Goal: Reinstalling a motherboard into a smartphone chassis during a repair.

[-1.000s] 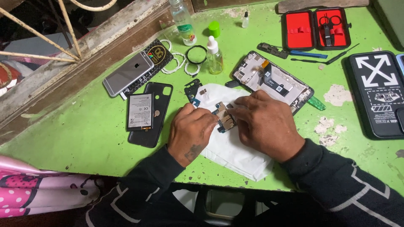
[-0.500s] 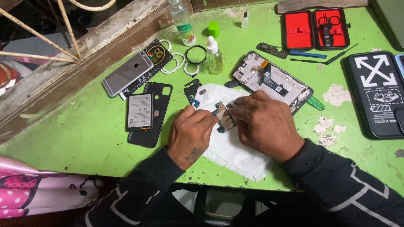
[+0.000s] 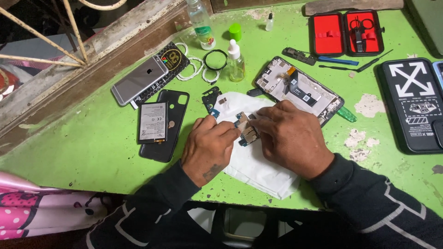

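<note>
Hands meet over a small blue-and-gold phone circuit board (image 3: 247, 129), head view, the only view. Landmark: the white folded cloth (image 3: 258, 166) on the chipped green-painted table (image 3: 83, 147); the board lies on the cloth's upper middle. Left hand (image 3: 210, 147), fingers drawn together, pinches the board's left edge; right hand (image 3: 288, 136), fingers curled close, presses fingertips on its right edge, so both hands are closed on the board, holding it flat to the cloth. Whether either hand also holds a small tool cannot be told. Up and right of the cloth, touching its corner: an opened black phone frame with its insides bare (image 3: 300, 90). Left of the cloth: a black plastic phone back cover (image 3: 168, 122) with a flat grey battery (image 3: 152, 122) lying on it; further up-left, a silver phone face down (image 3: 138, 80). Above the cloth: a clear dropper bottle with white cap (image 3: 235, 62). Far up-right: an open red-lined tool case (image 3: 346, 32). Step in hand, by my reading: working on the loose board, prying or seating a small part. The next move likely calls for a steady pinch and light pressure, since the board is thin and its connectors look fragile.
</note>
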